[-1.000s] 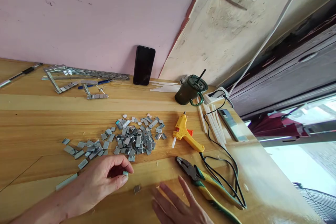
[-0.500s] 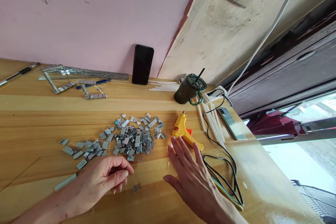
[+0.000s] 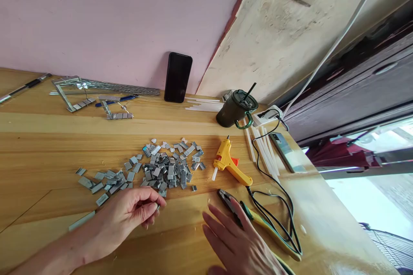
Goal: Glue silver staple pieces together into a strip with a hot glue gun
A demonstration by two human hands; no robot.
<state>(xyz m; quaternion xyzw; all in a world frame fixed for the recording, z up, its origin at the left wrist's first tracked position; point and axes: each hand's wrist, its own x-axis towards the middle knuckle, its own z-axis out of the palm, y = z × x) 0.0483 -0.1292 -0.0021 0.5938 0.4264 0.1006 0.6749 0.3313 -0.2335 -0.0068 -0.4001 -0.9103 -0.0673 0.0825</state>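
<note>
My left hand (image 3: 137, 212) is closed in a pinch just in front of the metal pieces. A sliver of a small metal piece shows at its fingertips, mostly hidden by thumb and finger. My right hand (image 3: 234, 236) is open, fingers stretched out, beside the pliers (image 3: 227, 201) and partly covering them. The pliers have green and yellow handles. A heap of small bent metal pieces (image 3: 167, 172) lies beyond my left hand, with a smaller cluster (image 3: 112, 180) to its left. One loose metal piece (image 3: 194, 188) sits at the heap's right edge.
A yellow glue gun (image 3: 227, 161) with a black cord lies right of the heap. Behind stand a dark lidded mug (image 3: 237, 109) and a phone (image 3: 178, 77) against the wall. White glue sticks (image 3: 266, 150), a second phone (image 3: 287, 152) and metal frames (image 3: 71, 94) lie around.
My right hand has moved back toward me, uncovering the pliers' jaws and the glue gun's rear. The loose piece near my left hand is gone from its spot; one now shows by the heap.
</note>
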